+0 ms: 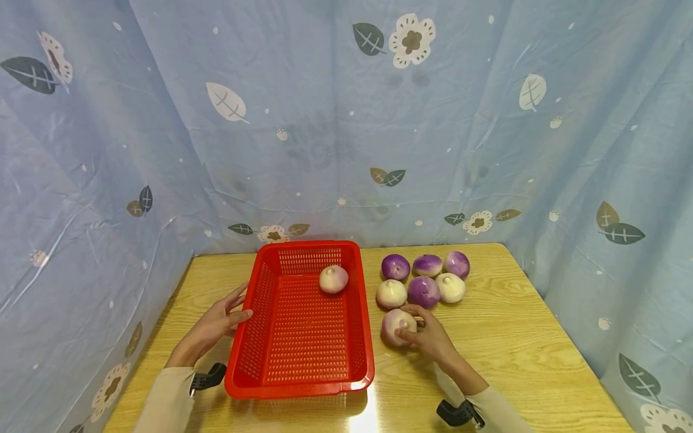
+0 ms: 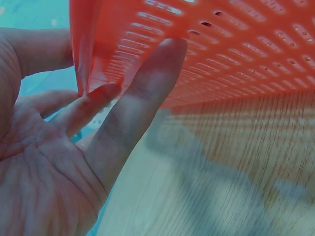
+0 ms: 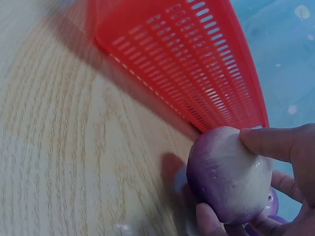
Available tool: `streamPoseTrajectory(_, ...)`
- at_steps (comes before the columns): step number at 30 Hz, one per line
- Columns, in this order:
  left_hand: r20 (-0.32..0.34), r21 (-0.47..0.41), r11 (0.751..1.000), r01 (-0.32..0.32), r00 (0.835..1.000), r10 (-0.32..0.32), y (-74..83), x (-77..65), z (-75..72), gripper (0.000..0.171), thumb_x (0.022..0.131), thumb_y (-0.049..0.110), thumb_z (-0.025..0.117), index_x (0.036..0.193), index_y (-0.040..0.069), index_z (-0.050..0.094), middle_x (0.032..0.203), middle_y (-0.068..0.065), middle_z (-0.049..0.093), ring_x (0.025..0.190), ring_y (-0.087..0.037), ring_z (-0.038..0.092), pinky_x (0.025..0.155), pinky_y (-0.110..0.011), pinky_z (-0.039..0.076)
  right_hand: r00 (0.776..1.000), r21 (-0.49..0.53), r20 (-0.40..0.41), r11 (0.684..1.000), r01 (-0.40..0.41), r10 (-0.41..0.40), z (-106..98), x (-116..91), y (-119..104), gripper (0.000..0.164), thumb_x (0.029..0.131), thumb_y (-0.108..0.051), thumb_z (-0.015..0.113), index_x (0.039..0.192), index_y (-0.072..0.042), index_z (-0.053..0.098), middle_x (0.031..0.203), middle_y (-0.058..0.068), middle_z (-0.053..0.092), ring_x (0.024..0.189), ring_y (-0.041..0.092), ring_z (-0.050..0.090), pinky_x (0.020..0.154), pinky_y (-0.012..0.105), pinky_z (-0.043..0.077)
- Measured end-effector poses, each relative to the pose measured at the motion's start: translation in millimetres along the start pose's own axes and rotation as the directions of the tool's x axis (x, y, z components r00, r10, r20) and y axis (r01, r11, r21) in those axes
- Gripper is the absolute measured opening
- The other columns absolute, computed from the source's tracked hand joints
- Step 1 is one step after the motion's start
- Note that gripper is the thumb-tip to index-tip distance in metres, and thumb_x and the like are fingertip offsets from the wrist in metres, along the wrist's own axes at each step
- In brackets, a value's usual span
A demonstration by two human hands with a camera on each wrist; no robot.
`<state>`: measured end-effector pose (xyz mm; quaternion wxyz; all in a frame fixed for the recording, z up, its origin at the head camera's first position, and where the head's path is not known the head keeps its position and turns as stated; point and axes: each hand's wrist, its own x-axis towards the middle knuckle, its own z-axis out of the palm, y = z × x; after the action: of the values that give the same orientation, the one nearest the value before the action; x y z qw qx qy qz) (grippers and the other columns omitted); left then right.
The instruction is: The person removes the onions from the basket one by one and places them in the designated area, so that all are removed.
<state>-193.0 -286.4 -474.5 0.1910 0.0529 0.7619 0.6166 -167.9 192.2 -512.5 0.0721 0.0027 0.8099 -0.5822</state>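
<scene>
A red perforated plastic basket (image 1: pixel 305 388) stands left of the middle of the wooden table. My left hand (image 1: pixel 219 322) holds its left rim, thumb over the edge and fingers against the slotted outer wall (image 2: pixel 246 49). Just right of the basket, my right hand (image 1: pixel 428 337) grips a purple-and-white turnip (image 1: pixel 397 328) between thumb and fingers. In the right wrist view that turnip (image 3: pixel 226 172) shows its purple side, close over the table beside the basket wall (image 3: pixel 182 64). Another pale turnip (image 1: pixel 333 279) lies inside the basket toward its far right corner.
Behind my right hand, several more turnips (image 1: pixel 424 292) sit in a cluster, some purple side up, others pale side up. A blue patterned curtain (image 1: pixel 325 150) hangs around the table (image 1: pixel 520 337) at the back and both sides.
</scene>
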Motion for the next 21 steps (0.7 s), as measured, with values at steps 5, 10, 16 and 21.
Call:
streamPoseTrajectory(5,-0.003,-0.006,1.000,0.003,1.000,-0.003,0.6,-0.4,0.2,0.081,0.097,0.018,0.061,0.160,0.025,0.010,0.159,-0.025,0.026,0.102,-0.035,0.069,0.075,-0.051,0.060,1.000,0.010,0.014,1.000,-0.005,0.004,1.7,3.0,3.6,0.051,0.083,-0.005,0.076,0.130,-0.005,0.056,0.129,0.023,0.055,0.086,0.016,0.063,0.060,0.033,0.058)
streamPoseTrajectory(10,0.008,-0.004,1.000,-0.005,1.000,0.005,0.5,-1.1,-0.1,0.082,0.097,0.018,0.060,0.160,0.024,0.008,0.159,-0.026,0.023,0.103,-0.034,0.069,0.076,-0.050,0.060,1.000,-0.003,0.008,1.000,-0.018,0.018,2.1,5.3,8.7,0.051,0.083,-0.005,0.076,0.131,-0.005,0.056,0.129,0.025,0.055,0.092,0.018,0.064,0.061,0.033,0.059)
streamPoseTrajectory(16,0.004,-0.004,1.000,0.003,1.000,-0.003,0.9,-0.9,-0.1,0.082,0.097,0.019,0.061,0.160,0.025,0.009,0.159,-0.025,0.025,0.103,-0.034,0.070,0.075,-0.050,0.060,0.999,-0.042,-0.008,0.998,-0.039,0.039,-3.2,4.2,7.9,0.055,0.083,-0.011,0.078,0.133,-0.005,0.056,0.137,0.025,0.053,0.116,0.039,0.061,0.071,0.033,0.060)
streamPoseTrajectory(21,-0.003,-0.005,1.000,0.006,1.000,-0.006,0.7,0.3,0.1,0.082,0.096,0.020,0.062,0.159,0.027,0.011,0.158,-0.025,0.027,0.102,-0.036,0.069,0.075,-0.051,0.060,0.998,-0.058,-0.035,0.997,-0.046,0.044,-12.6,2.9,-0.3,0.056,0.083,-0.015,0.077,0.134,-0.004,0.054,0.141,0.023,0.051,0.125,0.045,0.053,0.078,0.035,0.059)
